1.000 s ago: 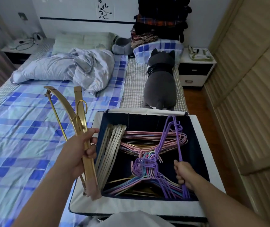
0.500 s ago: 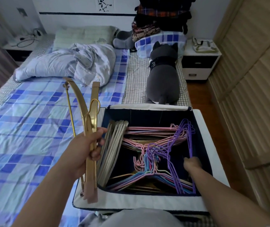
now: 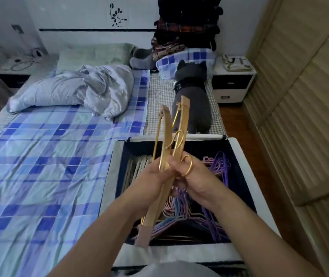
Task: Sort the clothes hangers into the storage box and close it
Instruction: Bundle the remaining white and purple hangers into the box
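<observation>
1. Both hands meet over the box: my left hand is wrapped round the middle of the wooden hangers, and my right hand is pinching the same bundle from the other side, fingers curled beside a gold hook.
2. I've got the wooden hangers standing steeply on end, lower tips down over the box's near edge, upper tips pointing away toward the bed.
3. Below my hands the storage box sits open on the bed's near right corner, dark inside with a pale rim.
4. Inside I see pale hangers stacked upright against the left wall and a tangle of purple, pink and blue wire hangers filling the middle and right.
5. Beyond the box a grey plush animal lies on the checked sheet.
6. Left of that, the blue plaid bedspread runs back to a crumpled grey quilt.
7. Farthest right, a white nightstand stands by the wall.
</observation>
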A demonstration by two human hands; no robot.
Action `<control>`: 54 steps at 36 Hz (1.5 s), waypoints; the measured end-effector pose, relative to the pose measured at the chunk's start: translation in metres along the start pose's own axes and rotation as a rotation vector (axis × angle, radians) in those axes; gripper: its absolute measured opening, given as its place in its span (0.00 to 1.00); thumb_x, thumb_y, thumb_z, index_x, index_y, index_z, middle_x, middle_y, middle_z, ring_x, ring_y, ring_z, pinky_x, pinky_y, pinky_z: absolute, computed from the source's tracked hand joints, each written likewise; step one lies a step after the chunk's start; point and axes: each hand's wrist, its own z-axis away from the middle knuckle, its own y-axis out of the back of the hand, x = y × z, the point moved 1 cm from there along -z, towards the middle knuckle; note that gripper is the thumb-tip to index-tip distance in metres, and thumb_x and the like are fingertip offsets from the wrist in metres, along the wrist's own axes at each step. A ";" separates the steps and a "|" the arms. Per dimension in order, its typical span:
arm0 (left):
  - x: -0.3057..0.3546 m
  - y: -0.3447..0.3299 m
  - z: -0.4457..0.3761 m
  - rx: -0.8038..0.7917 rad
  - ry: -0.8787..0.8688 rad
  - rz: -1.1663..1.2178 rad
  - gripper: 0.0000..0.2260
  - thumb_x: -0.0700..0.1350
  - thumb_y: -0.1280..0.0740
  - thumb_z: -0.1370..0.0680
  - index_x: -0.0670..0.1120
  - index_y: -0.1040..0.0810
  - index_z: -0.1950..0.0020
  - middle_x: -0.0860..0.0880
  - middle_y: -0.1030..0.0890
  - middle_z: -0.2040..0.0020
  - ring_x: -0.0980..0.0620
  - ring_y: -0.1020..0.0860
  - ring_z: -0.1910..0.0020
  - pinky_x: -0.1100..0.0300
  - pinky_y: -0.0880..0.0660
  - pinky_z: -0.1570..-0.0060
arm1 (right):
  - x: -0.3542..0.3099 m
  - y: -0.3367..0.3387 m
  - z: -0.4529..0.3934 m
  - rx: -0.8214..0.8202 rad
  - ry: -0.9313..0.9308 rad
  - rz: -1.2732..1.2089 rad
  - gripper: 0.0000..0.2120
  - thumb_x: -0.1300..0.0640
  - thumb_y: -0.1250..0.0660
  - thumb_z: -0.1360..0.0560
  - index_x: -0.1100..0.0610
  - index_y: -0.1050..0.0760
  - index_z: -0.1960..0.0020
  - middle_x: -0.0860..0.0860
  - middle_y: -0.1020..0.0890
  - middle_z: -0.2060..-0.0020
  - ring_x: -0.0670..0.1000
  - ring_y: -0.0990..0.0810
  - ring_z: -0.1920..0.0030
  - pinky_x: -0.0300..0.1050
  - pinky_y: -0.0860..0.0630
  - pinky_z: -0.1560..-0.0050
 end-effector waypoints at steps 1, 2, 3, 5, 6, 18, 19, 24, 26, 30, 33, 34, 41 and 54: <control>-0.002 -0.007 -0.004 -0.020 0.011 0.013 0.09 0.47 0.36 0.16 0.52 0.15 0.45 0.43 0.14 0.52 0.47 0.16 0.54 0.55 0.18 0.53 | -0.006 0.000 -0.001 0.038 0.017 0.008 0.12 0.50 0.31 0.21 0.56 0.22 0.42 0.51 0.17 0.60 0.49 0.19 0.65 0.41 0.24 0.70; -0.003 -0.011 -0.007 -0.029 0.019 0.017 0.10 0.49 0.36 0.16 0.51 0.15 0.45 0.42 0.14 0.50 0.47 0.16 0.52 0.55 0.18 0.52 | -0.010 0.002 -0.002 0.077 0.036 0.032 0.10 0.52 0.30 0.21 0.56 0.23 0.43 0.51 0.17 0.61 0.48 0.18 0.65 0.41 0.24 0.70; -0.003 -0.013 -0.010 -0.030 0.028 0.013 0.11 0.51 0.37 0.16 0.51 0.15 0.44 0.42 0.14 0.49 0.47 0.16 0.51 0.55 0.18 0.51 | -0.013 0.006 -0.003 0.099 0.044 0.055 0.09 0.53 0.30 0.21 0.56 0.23 0.44 0.51 0.18 0.62 0.49 0.18 0.64 0.41 0.24 0.69; -0.004 -0.013 -0.016 -0.036 0.046 -0.065 0.13 0.53 0.39 0.15 0.53 0.15 0.44 0.48 0.13 0.49 0.52 0.15 0.48 0.57 0.21 0.49 | -0.017 0.015 -0.004 0.104 0.050 0.083 0.06 0.55 0.31 0.21 0.57 0.23 0.48 0.54 0.19 0.61 0.52 0.19 0.60 0.43 0.23 0.62; -0.005 -0.011 -0.019 -0.036 0.052 -0.174 0.14 0.56 0.40 0.15 0.54 0.16 0.44 0.52 0.13 0.49 0.56 0.15 0.48 0.59 0.23 0.48 | -0.018 0.018 -0.005 0.107 0.050 0.108 0.06 0.55 0.32 0.21 0.59 0.23 0.49 0.56 0.18 0.59 0.54 0.19 0.57 0.44 0.22 0.58; -0.040 -0.001 -0.020 -0.159 0.119 -0.972 0.16 0.60 0.41 0.17 0.53 0.22 0.37 0.51 0.17 0.43 0.53 0.20 0.48 0.52 0.23 0.44 | -0.032 0.021 -0.016 0.070 -0.005 0.863 0.07 0.60 0.28 0.27 0.50 0.22 0.53 0.50 0.16 0.61 0.51 0.15 0.59 0.45 0.16 0.58; -0.046 0.007 -0.015 -0.106 0.125 -1.023 0.15 0.59 0.40 0.17 0.54 0.22 0.37 0.52 0.17 0.44 0.55 0.20 0.49 0.54 0.23 0.46 | -0.033 0.024 -0.020 0.060 -0.004 0.999 0.07 0.59 0.28 0.27 0.50 0.23 0.53 0.50 0.16 0.60 0.53 0.16 0.58 0.50 0.16 0.57; -0.077 0.062 0.027 0.401 0.005 -1.133 0.07 0.48 0.35 0.19 0.54 0.18 0.45 0.55 0.20 0.52 0.54 0.21 0.52 0.59 0.30 0.55 | -0.008 0.055 -0.024 -0.052 -0.078 1.615 0.09 0.57 0.32 0.27 0.46 0.26 0.51 0.48 0.24 0.58 0.53 0.22 0.58 0.44 0.29 0.62; -0.089 0.081 0.042 0.526 -0.008 -1.080 0.08 0.43 0.34 0.20 0.51 0.16 0.46 0.52 0.19 0.51 0.49 0.21 0.48 0.55 0.27 0.50 | 0.014 0.062 -0.020 -0.079 -0.166 1.673 0.07 0.58 0.32 0.26 0.48 0.28 0.54 0.49 0.24 0.58 0.53 0.22 0.58 0.46 0.28 0.63; -0.099 0.093 0.060 0.649 -0.003 -0.977 0.08 0.39 0.34 0.20 0.49 0.16 0.47 0.52 0.20 0.50 0.48 0.22 0.46 0.53 0.27 0.46 | 0.029 0.055 -0.029 0.029 -0.149 1.503 0.06 0.60 0.33 0.25 0.51 0.28 0.54 0.52 0.20 0.57 0.55 0.19 0.58 0.51 0.22 0.62; -0.095 0.085 0.059 0.676 -0.034 -0.737 0.08 0.41 0.33 0.19 0.53 0.19 0.44 0.55 0.19 0.47 0.60 0.21 0.47 0.61 0.27 0.45 | 0.015 0.037 -0.037 0.042 -0.121 0.811 0.03 0.63 0.31 0.24 0.57 0.25 0.52 0.56 0.18 0.64 0.56 0.15 0.64 0.53 0.17 0.64; -0.092 0.081 0.056 0.662 -0.014 -0.595 0.08 0.43 0.32 0.19 0.55 0.20 0.42 0.57 0.19 0.45 0.64 0.21 0.46 0.63 0.27 0.44 | 0.008 0.029 -0.039 -0.015 -0.119 0.577 0.03 0.63 0.31 0.24 0.59 0.25 0.51 0.58 0.19 0.65 0.57 0.16 0.65 0.54 0.17 0.64; -0.071 0.046 0.026 0.341 0.242 0.154 0.21 0.61 0.34 0.23 0.57 0.26 0.32 0.53 0.15 0.44 0.49 0.17 0.43 0.52 0.23 0.44 | 0.003 -0.010 -0.051 -0.111 -0.084 -0.492 0.04 0.56 0.30 0.24 0.56 0.23 0.52 0.50 0.25 0.64 0.44 0.27 0.72 0.38 0.25 0.69; -0.089 0.027 0.005 0.247 0.378 -0.307 0.08 0.43 0.36 0.18 0.50 0.17 0.47 0.49 0.13 0.57 0.51 0.14 0.57 0.52 0.18 0.50 | 0.126 0.010 -0.035 0.508 -0.353 -0.403 0.25 0.42 0.21 0.33 0.60 0.23 0.48 0.56 0.19 0.67 0.54 0.18 0.69 0.49 0.20 0.65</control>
